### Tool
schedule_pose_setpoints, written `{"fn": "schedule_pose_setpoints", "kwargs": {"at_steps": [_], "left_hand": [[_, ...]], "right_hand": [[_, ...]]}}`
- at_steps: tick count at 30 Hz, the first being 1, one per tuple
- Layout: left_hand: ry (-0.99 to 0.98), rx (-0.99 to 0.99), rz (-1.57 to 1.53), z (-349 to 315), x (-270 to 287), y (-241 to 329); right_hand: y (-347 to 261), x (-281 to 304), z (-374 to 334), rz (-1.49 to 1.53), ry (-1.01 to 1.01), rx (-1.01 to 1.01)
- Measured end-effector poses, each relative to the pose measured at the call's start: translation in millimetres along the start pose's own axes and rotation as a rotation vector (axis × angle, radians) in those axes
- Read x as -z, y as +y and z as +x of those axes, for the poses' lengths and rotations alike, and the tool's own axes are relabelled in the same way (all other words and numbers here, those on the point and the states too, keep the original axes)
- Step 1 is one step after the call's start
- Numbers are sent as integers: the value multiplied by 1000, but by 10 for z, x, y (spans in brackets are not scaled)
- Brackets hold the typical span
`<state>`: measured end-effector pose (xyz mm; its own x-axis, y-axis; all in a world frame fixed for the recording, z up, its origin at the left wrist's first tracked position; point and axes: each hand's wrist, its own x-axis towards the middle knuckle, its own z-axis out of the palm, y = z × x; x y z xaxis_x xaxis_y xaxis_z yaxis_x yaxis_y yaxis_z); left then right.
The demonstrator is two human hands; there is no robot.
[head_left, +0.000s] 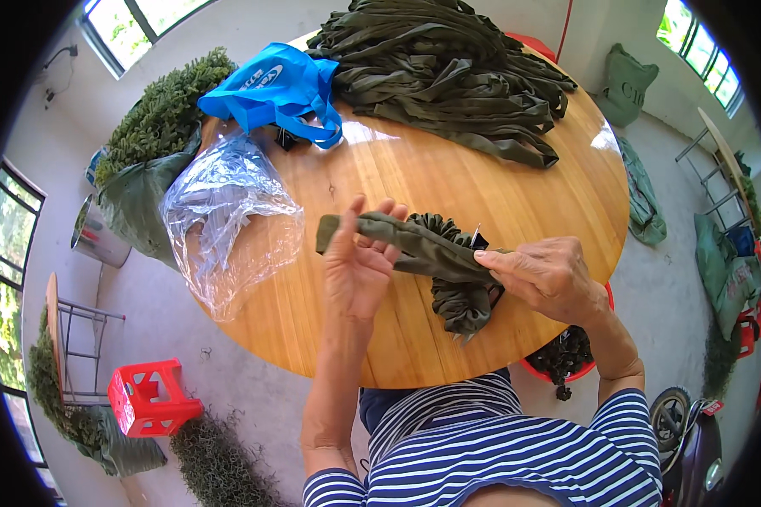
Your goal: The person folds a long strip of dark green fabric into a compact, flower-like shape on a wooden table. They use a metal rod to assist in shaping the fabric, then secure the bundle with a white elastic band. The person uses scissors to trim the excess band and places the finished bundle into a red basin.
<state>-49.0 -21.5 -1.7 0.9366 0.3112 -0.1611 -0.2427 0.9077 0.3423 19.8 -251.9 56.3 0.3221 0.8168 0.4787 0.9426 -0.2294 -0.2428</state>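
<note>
Our left hand (pixel 359 262) and right hand (pixel 545 275) pinch an olive fabric strip (pixel 414 245) taut above the round wooden table (pixel 516 194). At twelve o'clock lies a heap of strips (pixel 448 68); at nine, a clear plastic bag (pixel 224 220).

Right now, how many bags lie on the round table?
2: a blue bag at the far left edge, and a clear plastic bag in front of it, overhanging the table's left rim. The strip pile could hide more.

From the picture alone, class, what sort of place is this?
Probably a small home workshop for fabric piecework. A round wooden table bears a heap of olive fabric strips; both hands hold one strip, and green sacks sit on the bare concrete floor.
</note>
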Motion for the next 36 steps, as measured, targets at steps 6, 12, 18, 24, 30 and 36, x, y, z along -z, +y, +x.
{"fn": "schedule_pose_setpoints", "kwargs": {"at_steps": [6, 12, 18, 24, 30, 36], "left_hand": [[-115, -6, 149, -130, -27, -287], [-135, 87, 269, -346, 47, -681], [-124, -82, 353, -308, 69, -527], [-230, -237, 373, -319, -6, -289], [-256, -225, 413, -397, -21, -540], [-259, 5, 253, -467, -140, -213]], "right_hand": [[26, -151, -71, 139, 97, 1], [-11, -238, 31, 489, -112, -336], [-154, -185, 47, 280, -238, -388], [-170, -79, -100, 279, -258, -379], [-316, -127, 111, 275, 25, -231], [-319, -115, 7, 184, 24, -136]]}}
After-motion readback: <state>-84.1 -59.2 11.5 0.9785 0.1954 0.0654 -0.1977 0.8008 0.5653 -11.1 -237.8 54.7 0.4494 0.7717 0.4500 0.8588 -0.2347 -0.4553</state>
